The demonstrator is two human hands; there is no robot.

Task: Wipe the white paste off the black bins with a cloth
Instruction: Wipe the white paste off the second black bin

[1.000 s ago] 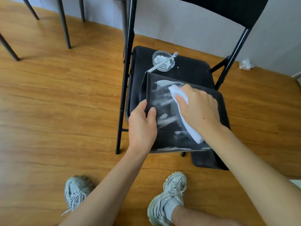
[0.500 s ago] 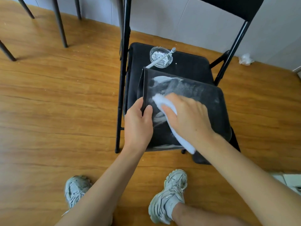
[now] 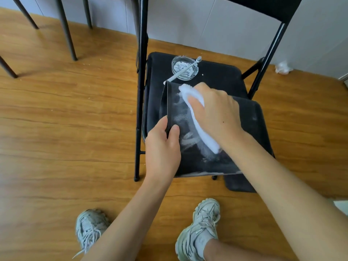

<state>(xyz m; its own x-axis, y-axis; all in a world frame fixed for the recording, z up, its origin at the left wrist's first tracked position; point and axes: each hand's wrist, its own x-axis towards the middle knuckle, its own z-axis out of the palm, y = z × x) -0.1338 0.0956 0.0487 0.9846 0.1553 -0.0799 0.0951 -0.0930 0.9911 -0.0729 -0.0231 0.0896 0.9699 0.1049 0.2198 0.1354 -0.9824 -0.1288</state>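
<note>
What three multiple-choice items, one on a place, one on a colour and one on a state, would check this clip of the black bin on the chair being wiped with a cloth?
1. Where does the small clear glass dish stand?
A. on the wooden floor
B. on the black chair seat, beyond the black fabric bin
C. inside the bin

2. What colour is the folded cloth?
A. white
B. red
C. green

3. What is the left hand doing?
A. hanging free
B. holding the dish
C. gripping the bin's left edge

Answers:
1 B: the dish sits on the seat near the chair's back.
2 A: the cloth under the right hand is white.
3 C: its thumb and fingers pinch the bin's edge.
</note>
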